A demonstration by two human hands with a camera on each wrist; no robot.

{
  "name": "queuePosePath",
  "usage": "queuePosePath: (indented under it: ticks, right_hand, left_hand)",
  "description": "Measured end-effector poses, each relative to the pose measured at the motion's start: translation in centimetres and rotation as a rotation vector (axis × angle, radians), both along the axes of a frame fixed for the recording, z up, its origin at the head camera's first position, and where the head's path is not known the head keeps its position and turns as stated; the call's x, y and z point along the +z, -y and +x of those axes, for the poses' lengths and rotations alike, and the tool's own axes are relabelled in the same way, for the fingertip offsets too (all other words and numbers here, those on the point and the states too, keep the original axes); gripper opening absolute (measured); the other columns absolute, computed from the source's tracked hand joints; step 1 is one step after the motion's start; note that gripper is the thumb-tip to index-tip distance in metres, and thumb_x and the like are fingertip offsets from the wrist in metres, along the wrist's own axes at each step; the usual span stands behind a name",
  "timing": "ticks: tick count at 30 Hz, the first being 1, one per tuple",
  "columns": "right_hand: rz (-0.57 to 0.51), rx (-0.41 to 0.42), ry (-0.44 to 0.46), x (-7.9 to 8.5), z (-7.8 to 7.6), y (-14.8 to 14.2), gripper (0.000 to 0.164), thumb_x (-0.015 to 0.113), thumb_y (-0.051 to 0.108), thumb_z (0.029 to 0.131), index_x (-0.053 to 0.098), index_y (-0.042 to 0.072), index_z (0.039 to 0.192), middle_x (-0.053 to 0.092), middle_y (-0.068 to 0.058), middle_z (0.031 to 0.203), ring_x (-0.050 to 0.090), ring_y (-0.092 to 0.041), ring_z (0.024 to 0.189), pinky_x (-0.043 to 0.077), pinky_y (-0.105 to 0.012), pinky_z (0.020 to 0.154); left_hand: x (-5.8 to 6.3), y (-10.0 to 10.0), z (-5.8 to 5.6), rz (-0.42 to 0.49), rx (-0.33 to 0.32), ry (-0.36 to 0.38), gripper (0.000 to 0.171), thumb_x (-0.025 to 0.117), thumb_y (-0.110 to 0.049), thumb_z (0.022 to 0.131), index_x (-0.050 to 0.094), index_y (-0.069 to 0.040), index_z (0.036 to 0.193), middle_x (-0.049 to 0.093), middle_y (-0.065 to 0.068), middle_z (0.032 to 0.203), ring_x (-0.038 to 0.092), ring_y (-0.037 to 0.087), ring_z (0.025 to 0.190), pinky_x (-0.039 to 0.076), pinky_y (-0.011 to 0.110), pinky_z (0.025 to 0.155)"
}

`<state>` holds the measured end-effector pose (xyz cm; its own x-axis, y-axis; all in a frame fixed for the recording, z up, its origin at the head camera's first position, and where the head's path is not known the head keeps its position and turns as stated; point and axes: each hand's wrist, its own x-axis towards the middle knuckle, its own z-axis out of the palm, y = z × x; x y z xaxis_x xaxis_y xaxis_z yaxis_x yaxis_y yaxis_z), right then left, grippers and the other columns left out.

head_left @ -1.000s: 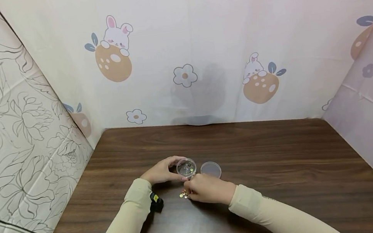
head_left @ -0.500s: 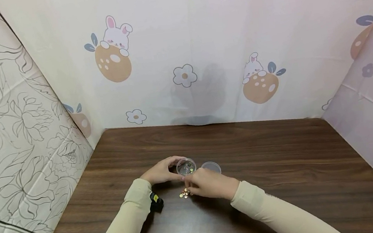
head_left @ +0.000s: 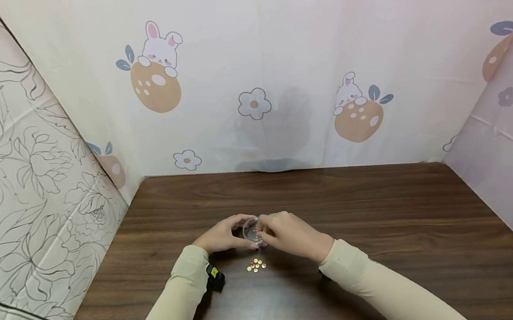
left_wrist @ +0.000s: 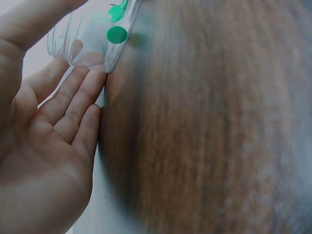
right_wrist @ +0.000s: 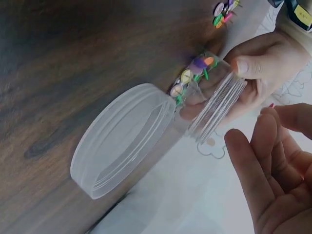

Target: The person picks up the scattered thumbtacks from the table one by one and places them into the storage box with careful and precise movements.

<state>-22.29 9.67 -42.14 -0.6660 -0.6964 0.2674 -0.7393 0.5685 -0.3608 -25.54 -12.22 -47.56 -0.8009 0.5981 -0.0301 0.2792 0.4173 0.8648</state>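
Observation:
My left hand [head_left: 223, 234] grips a clear round plastic jar [head_left: 247, 230] by its sides, thumb on the near side and fingers on the far side. Several coloured thumbtacks [right_wrist: 187, 77] lie inside it, with green heads [left_wrist: 117, 34] showing in the left wrist view. My right hand [head_left: 295, 236] is at the jar's open mouth, thumb and forefinger pinching a small pink thumbtack [right_wrist: 271, 105]. A little pile of thumbtacks [head_left: 256, 266] lies on the table in front of the jar. The jar's clear lid [right_wrist: 83, 168] is beside it in the right wrist view; my right hand hides it in the head view.
The brown wooden table [head_left: 387, 208] reaches back to a patterned cloth wall [head_left: 215, 133], with another drawn-flower panel [head_left: 20, 157] on the left. A black wrist device [head_left: 215, 278] sits at my left cuff.
My right hand has risen from the thumbtack pile to the jar's mouth, pinching a pink thumbtack. The lid has become covered in the head view. My left hand and the jar have stayed still.

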Motion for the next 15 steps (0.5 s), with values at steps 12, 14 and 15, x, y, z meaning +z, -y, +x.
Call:
queuePosePath:
  ticks: [12, 14, 15]
  right_hand:
    - [0.020, -0.091, -0.001, -0.3, -0.9, -0.3, 0.007, 0.056, 0.018, 0.092, 0.063, 0.016, 0.091, 0.054, 0.010, 0.064, 0.045, 0.000, 0.050, 0.044, -0.021, 0.047]
    - [0.037, -0.098, -0.002, -0.3, -1.1, -0.2, 0.007, 0.056, 0.018, 0.092, 0.063, 0.017, 0.090, 0.054, 0.012, 0.065, 0.046, 0.000, 0.052, 0.044, -0.020, 0.048]
    - [0.041, -0.099, -0.003, -0.4, -1.1, -0.2, 0.007, 0.056, 0.017, 0.092, 0.063, 0.017, 0.090, 0.054, 0.012, 0.066, 0.047, 0.000, 0.053, 0.045, -0.020, 0.049]
  left_hand:
    - [2.3, 0.0, 1.1, 0.030, -0.026, 0.035, 0.069, 0.077, -0.020, 0.077, 0.044, -0.007, 0.136, 0.054, 0.015, 0.128, 0.049, 0.028, 0.115, 0.039, 0.052, 0.098]
    - [2.2, 0.0, 1.1, 0.032, -0.029, 0.033, 0.069, 0.077, -0.020, 0.077, 0.044, -0.008, 0.136, 0.054, 0.015, 0.128, 0.049, 0.028, 0.115, 0.039, 0.052, 0.098]
    - [2.2, 0.0, 1.1, 0.033, -0.031, 0.032, 0.068, 0.077, -0.020, 0.077, 0.044, -0.008, 0.136, 0.054, 0.015, 0.128, 0.049, 0.028, 0.115, 0.039, 0.052, 0.098]
